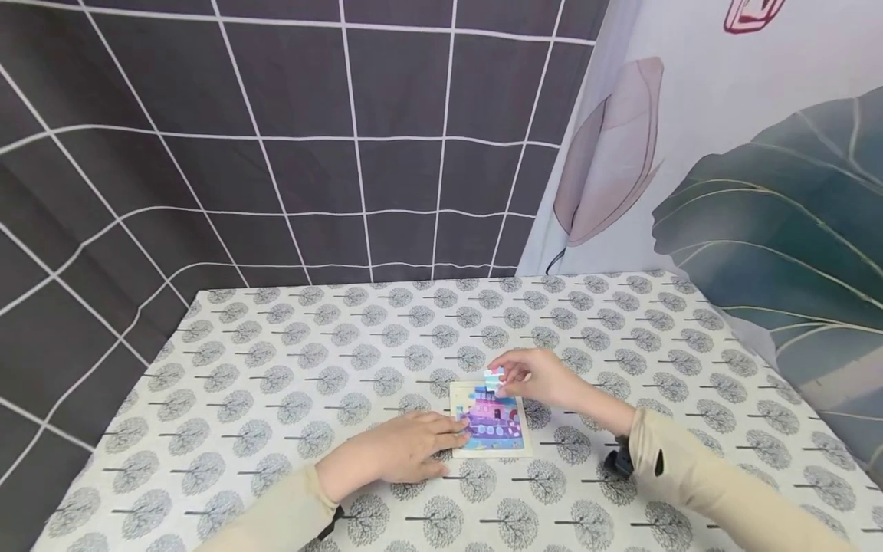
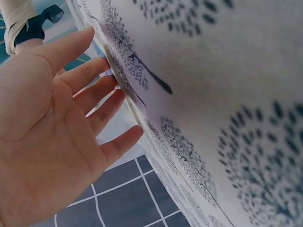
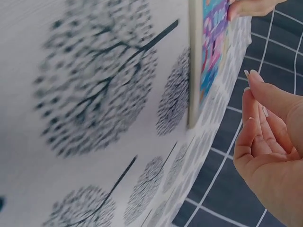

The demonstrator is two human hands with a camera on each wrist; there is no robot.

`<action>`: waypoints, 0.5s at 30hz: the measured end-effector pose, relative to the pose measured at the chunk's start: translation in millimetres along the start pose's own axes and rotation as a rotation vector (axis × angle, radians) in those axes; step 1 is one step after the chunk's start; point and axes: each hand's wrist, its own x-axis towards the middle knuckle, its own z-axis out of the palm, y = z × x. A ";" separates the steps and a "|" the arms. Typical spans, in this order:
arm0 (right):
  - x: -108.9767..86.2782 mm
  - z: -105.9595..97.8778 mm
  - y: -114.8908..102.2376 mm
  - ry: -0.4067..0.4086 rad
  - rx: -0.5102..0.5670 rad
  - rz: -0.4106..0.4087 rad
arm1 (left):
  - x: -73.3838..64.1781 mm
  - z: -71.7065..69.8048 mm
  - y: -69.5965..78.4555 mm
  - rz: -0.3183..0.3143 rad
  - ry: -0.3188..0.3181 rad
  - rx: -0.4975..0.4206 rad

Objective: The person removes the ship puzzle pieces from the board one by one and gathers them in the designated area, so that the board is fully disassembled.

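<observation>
A small picture puzzle (image 1: 491,431) with a pale frame lies on the tablecloth, showing a pink and purple ship on blue. My right hand (image 1: 541,379) pinches a light blue and white puzzle piece (image 1: 493,379) between thumb and fingers, above the top of the puzzle. Only a thin edge of that piece shows in the right wrist view, at the fingertips. My left hand (image 1: 407,448) lies with extended fingers at the puzzle's left edge, fingertips (image 1: 461,438) over the frame. Seen from the left wrist, its fingers (image 2: 106,111) are spread and loosely straight.
A white tablecloth (image 1: 276,406) printed with grey trees covers the table. Behind it hangs a dark curtain with a white grid (image 1: 297,153), and at the right a pale curtain with large leaves (image 1: 786,215). Dark straps circle both wrists.
</observation>
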 end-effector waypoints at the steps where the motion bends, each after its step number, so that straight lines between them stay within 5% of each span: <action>1: -1.3 -1.9 1.9 0.001 0.000 0.006 | 0.6 -0.4 -0.4 -0.004 -0.004 -0.003; 15: -21.3 -7.3 24.5 0.028 0.012 0.111 | -0.6 -5.0 0.8 -0.017 -0.042 -0.053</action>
